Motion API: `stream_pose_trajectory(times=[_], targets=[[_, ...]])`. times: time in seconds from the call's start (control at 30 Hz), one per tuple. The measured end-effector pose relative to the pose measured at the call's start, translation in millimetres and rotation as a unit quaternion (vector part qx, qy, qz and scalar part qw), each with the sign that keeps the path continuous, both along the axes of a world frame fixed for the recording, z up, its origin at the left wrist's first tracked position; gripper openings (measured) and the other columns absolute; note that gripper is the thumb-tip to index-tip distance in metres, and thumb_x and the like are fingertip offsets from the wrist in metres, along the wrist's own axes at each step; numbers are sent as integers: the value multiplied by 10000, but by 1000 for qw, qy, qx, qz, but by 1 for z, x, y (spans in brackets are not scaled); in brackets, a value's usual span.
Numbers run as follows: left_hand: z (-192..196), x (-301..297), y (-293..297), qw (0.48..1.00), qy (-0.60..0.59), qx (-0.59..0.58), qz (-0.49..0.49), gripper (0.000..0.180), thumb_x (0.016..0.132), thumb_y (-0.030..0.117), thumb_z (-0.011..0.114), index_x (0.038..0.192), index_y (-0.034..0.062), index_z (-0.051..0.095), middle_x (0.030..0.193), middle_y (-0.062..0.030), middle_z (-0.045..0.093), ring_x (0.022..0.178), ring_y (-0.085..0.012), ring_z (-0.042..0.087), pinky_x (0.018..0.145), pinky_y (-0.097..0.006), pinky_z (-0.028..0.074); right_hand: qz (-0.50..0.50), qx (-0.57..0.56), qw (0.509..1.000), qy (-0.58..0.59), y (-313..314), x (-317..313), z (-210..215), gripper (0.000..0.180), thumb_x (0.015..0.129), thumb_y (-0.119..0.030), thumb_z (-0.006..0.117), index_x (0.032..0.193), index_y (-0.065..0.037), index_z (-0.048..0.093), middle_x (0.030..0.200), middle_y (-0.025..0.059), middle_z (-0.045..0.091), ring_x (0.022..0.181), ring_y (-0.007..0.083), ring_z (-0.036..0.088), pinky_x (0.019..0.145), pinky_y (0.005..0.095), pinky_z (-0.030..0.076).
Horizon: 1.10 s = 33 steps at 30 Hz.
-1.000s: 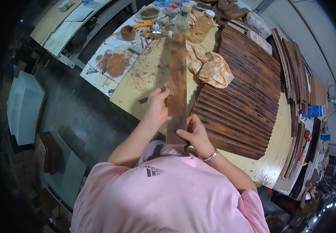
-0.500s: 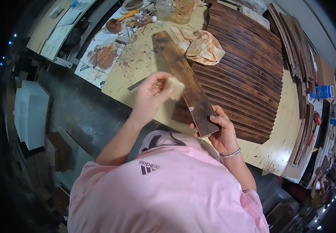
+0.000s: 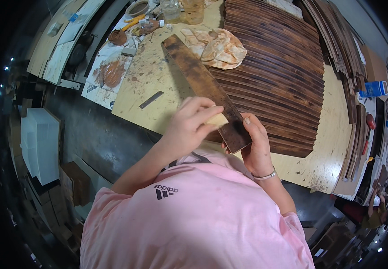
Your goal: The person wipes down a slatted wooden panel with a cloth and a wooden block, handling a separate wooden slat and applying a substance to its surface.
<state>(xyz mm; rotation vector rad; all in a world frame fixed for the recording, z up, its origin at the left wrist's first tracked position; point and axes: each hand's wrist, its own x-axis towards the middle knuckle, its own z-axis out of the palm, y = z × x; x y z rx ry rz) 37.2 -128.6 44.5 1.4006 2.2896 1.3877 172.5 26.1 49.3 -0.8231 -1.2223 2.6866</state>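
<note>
Left hand (image 3: 190, 120) pinches a pad (image 3: 218, 120), right hand (image 3: 256, 144) clasps the board (image 3: 201, 84) by its end; steady lengthwise strokes should suit.

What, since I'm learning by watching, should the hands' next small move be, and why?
Probably have the left hand slide the pad along the board toward its far end: the pad sits at the board's edge near the close end, the right hand grips that end, and the far part looks paler and patchier.

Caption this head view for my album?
Left hand holds a pale pad at a brown board; right hand grips its near end.
</note>
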Motion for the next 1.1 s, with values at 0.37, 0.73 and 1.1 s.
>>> stream_pose_trajectory(times=[0.37,0.73,1.1], targets=[[-9,-11,2,999,25,5,23,277,762,-32,758,1037,-13,738,943,-123,659,849,-258,650,718,-332,513,-14,32,999,-21,3,2,-5,214,1028,-231,515,1027,-18,536,842,112,657,598,199,672,475,303,550],[-1,0,2,1000,1,7,21,241,725,-50,780,961,-10,747,852,-106,638,765,-230,640,651,-317,497,-5,46,999,-19,1,3,-9,153,1001,-152,469,1072,-18,491,876,145,674,602,246,687,467,314,553],[-2,-4,2,998,29,2,61,203,698,-35,801,889,9,749,803,-96,628,712,-228,624,603,-321,474,-3,63,998,-27,0,2,-8,137,1001,-145,499,1035,-13,492,880,107,626,626,189,658,507,302,556]])
